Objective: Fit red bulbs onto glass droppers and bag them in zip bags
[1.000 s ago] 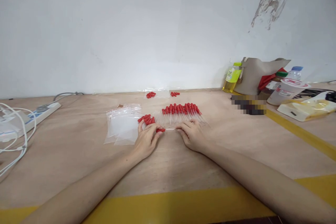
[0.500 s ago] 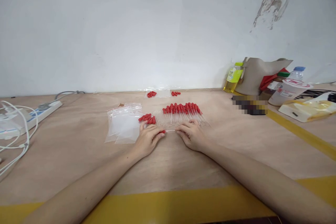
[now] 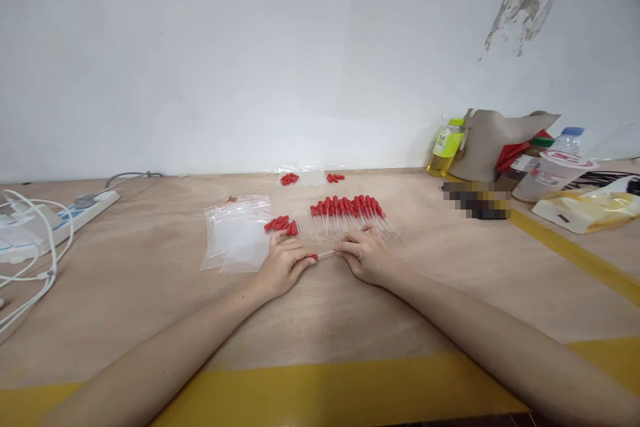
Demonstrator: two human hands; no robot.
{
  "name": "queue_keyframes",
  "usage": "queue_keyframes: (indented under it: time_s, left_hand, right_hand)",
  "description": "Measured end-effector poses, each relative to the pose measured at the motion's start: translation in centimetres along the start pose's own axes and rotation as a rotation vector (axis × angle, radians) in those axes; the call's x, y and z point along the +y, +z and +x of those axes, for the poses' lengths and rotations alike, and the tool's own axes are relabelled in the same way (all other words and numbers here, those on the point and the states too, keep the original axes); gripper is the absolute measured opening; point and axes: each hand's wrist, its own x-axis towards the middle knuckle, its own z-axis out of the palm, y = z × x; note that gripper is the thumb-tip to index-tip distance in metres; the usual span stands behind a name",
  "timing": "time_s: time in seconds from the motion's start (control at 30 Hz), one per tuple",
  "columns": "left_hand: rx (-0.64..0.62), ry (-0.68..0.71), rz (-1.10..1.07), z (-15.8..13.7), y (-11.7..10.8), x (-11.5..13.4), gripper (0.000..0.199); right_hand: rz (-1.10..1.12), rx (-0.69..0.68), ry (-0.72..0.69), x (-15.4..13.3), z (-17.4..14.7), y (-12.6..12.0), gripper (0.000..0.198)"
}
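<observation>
Between the thumb and fingers of my left hand (image 3: 286, 265) is a red rubber bulb (image 3: 313, 257), mostly covered by the fingertips. My right hand (image 3: 364, 255) pinches a thin clear dropper tube (image 3: 326, 254), whose left end meets the bulb. How far the tube sits inside the bulb I cannot tell. Just beyond my hands lies a row of droppers with red bulbs (image 3: 350, 207), tips toward me. Left of them are bare clear tubes (image 3: 306, 225). A small pile of loose red bulbs (image 3: 281, 223) lies beyond my left hand.
Clear zip bags (image 3: 235, 240) lie left of the loose bulbs. Near the wall, more red bulbs (image 3: 289, 179) rest by clear plastic. A power strip (image 3: 90, 217) with white cables is at left. At right stand a yellow-green bottle (image 3: 445, 147), a grey bag (image 3: 487, 143) and a cup (image 3: 553, 177).
The bulb and tube between my hands have shifted slightly toward me, and the tube now slants a little, its right end higher in view. Both hands keep their grip.
</observation>
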Motion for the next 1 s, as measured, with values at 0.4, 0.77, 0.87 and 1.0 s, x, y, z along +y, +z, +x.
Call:
queue_keyframes:
  time_s: [0.4,0.77,0.87,1.0]
  left_hand:
    - [0.048,0.01,0.018,0.1,0.0,0.0,0.019]
    - [-0.024,0.042,0.019,0.1,0.0,-0.1,0.021]
    - [-0.029,0.066,0.031,0.2,0.1,-0.1,0.022]
    - [-0.016,0.094,0.087,0.3,0.1,-0.2,0.023]
  right_hand:
    - [-0.005,0.009,-0.02,-0.5,0.0,-0.1,0.022]
    - [0.009,-0.073,0.006,-1.7,0.5,-0.2,0.023]
    - [0.037,-0.105,0.057,-2.3,0.7,-0.3,0.022]
    - [0.112,-0.171,0.188,-3.0,0.9,-0.4,0.023]
